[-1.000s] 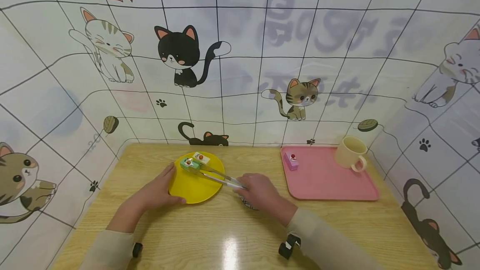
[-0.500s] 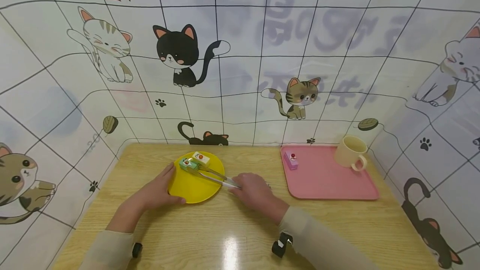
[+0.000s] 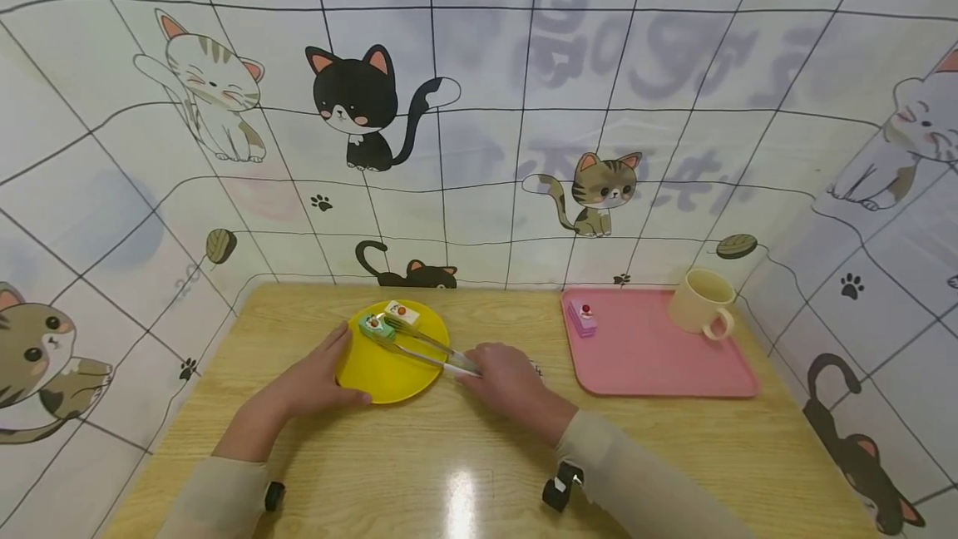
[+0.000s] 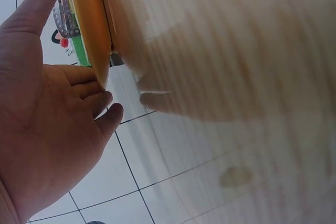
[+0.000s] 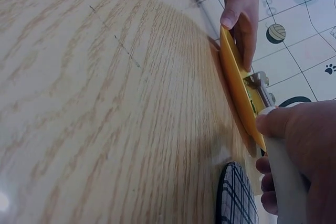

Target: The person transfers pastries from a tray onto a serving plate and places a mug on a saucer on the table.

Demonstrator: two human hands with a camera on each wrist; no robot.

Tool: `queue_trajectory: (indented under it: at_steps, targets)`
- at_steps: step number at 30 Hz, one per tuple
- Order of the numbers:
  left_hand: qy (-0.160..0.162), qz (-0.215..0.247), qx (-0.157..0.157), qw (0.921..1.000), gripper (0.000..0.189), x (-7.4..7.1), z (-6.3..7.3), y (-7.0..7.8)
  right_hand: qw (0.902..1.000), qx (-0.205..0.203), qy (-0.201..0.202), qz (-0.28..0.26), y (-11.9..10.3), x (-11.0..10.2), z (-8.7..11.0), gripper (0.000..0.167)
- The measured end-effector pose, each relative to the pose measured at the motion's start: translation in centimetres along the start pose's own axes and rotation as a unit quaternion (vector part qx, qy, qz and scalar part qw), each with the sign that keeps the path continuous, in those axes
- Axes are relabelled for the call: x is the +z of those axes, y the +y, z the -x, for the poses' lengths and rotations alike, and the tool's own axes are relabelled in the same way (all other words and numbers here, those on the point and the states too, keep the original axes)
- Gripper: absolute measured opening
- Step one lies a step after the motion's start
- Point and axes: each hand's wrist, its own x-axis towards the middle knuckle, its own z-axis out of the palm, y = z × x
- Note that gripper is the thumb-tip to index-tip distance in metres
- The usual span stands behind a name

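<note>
On the left of the table lies a round yellow plate (image 3: 389,377) with two toy cake slices, a green one (image 3: 372,325) and a pale cream one (image 3: 404,314). My left hand (image 3: 314,381) holds the plate's left side, thumb at the near rim and fingers along the outer edge. My right hand (image 3: 512,389) grips metal tongs (image 3: 427,354) by their white handles. The perforated tips (image 4: 65,17) of the tongs are right at the green slice, which rests on the plate next to the cream slice.
A pink tray (image 3: 659,364) at the right carries a purple toy cake slice (image 3: 582,318) and a cream mug (image 3: 701,304). A plaid pad (image 5: 236,195) lies mostly behind my right hand. The cat-print wall (image 3: 486,148) rises at the table's back edge.
My right hand has shifted slightly left with the tongs, then stayed nearly still. The green slice has nudged a little left. My left hand has kept its place on the plate.
</note>
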Motion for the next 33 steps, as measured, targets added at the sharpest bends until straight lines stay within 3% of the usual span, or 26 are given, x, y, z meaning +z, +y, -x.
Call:
queue_trajectory:
  at_steps: [14, 27, 33]
  targets:
    - [0.001, 0.005, -0.004, 1.0, 0.134, -0.1, 0.0, 0.3, 0.9995, 0.019, -0.011, -0.021, 0.3, 0.2, 0.3, 0.028]
    - [0.0, 0.005, -0.003, 1.0, 0.135, -0.1, -0.1, 0.2, 0.9991, -0.003, 0.032, -0.028, 1.2, -0.9, 2.4, 0.026]
    - [0.002, 0.0, 0.001, 1.0, 0.134, 0.0, -0.1, 0.2, 0.9982, 0.014, 0.044, -0.038, 2.0, -1.6, 3.9, 0.024]
